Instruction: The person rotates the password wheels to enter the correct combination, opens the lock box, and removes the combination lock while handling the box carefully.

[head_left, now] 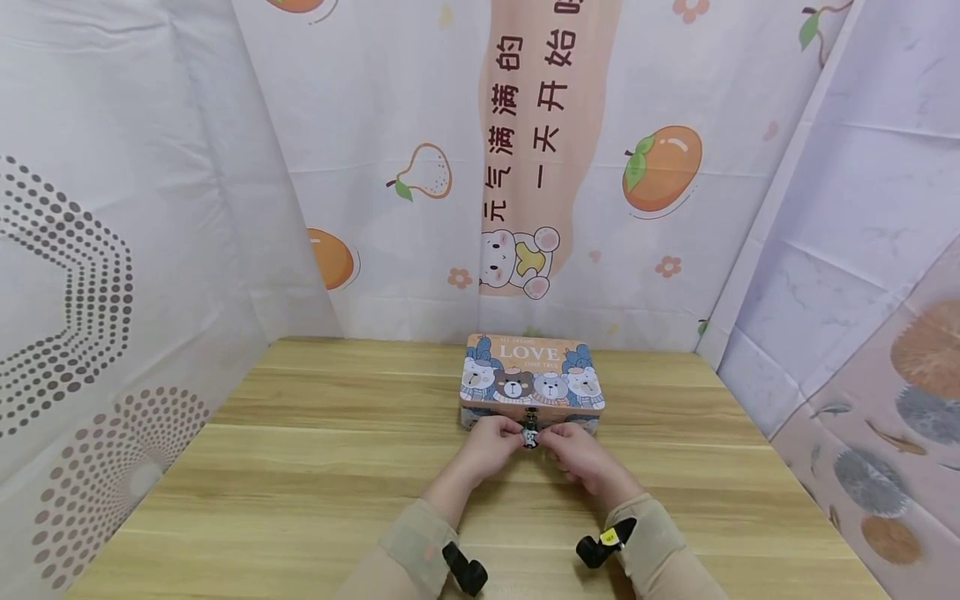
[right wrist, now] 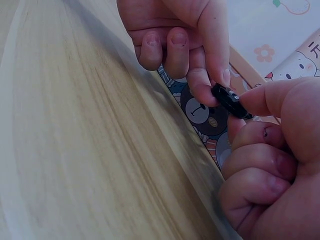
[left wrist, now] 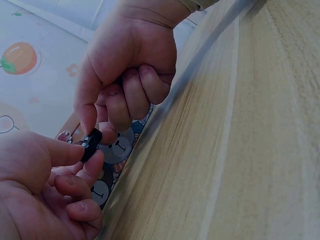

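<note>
A small black padlock (head_left: 529, 437) with pale dial-like markings is at the front latch of a rectangular lidded box (head_left: 532, 343) decorated with bears and the word LOVE. My left hand (head_left: 489, 447) pinches one side of the padlock between thumb and index finger. From the other side, the thumb and index finger of my right hand (head_left: 579, 452) pinch it too. The left wrist view shows the padlock (left wrist: 91, 145) between both sets of fingertips, with a bit of shiny metal beside it. Fingers partly cover it, so whether its shackle is fastened cannot be told.
The box lid is down, and the box stands near the back of the wood-grain table (head_left: 300, 475). Behind it hangs a curtain (head_left: 405, 250) printed with fruit and writing. More patterned cloth hangs at the left (head_left: 202, 208) and right sides.
</note>
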The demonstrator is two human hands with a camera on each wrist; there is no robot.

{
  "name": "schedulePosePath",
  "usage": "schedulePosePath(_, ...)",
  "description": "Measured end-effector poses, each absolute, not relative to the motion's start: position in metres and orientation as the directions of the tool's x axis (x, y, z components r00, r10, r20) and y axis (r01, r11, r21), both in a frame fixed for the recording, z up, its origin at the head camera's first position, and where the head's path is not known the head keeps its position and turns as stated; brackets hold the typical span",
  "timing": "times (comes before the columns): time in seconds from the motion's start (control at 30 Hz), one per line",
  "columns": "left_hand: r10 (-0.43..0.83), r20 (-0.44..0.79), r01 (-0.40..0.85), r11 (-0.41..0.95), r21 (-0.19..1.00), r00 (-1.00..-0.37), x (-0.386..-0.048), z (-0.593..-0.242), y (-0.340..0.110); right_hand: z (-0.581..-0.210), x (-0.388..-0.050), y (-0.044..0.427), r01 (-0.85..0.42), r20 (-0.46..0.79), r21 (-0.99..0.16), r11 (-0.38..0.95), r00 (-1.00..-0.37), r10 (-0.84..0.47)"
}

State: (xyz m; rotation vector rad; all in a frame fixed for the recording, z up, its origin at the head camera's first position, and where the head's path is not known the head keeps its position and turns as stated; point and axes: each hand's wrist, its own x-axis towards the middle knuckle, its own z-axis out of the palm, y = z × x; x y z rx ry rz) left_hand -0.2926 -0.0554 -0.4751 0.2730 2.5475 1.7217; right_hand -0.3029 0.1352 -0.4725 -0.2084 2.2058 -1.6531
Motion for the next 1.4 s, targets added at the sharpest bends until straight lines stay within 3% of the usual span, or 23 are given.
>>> schedulePosePath(0.6,0.183,0.038,0.106,0.376,0.921,-0.982,-0.294,-0.478,-0.056,-0.472,-0.305,0.141,0.101,-0.210,-0.946,0.308,-0.914,-0.348)
schedulePosePath(1.03,0.179,0.041,0.105,0.364,0.926,-0.983,-0.294,-0.480,-0.055,-0.462,-0.306,0.160,0.107,-0.171,-0.974,0.202,-0.929,-0.330)
schedulePosePath(1.4,0.187,0.044,0.110,0.362,0.926,-0.981,-0.294,-0.476,-0.055,-0.459,-0.309,0.167,0.080,-0.166,-0.964,0.253,-0.925,-0.343)
